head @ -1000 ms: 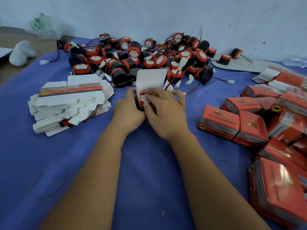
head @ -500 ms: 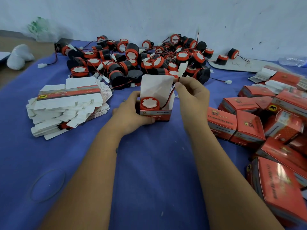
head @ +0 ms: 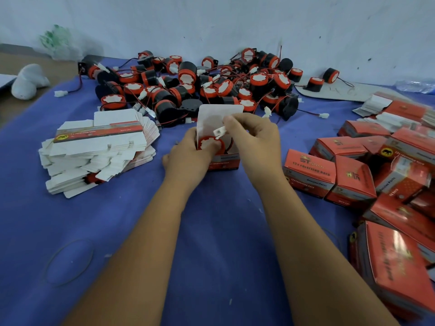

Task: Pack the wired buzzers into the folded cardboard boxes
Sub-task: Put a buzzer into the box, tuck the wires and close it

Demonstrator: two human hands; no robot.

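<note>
An open red cardboard box (head: pixel 223 162) stands on the blue cloth at the centre, its white lid flap (head: pixel 220 114) upright. A red-and-black buzzer (head: pixel 209 143) sits inside it, white face up. My left hand (head: pixel 188 158) grips the box's left side, thumb on the buzzer. My right hand (head: pixel 254 140) pinches the buzzer's white wire connector (head: pixel 219 131) above the box opening. A large pile of loose wired buzzers (head: pixel 200 85) lies behind the box.
A stack of flat unfolded boxes (head: pixel 98 147) lies to the left. Several closed red boxes (head: pixel 353 175) crowd the right side. A rubber band (head: pixel 69 262) lies near left. White wall behind; a white object (head: pixel 28 81) sits far left.
My right hand moved from the box's right rim to above the opening, bringing the wire connector over the buzzer. My left hand's thumb now presses on the buzzer.
</note>
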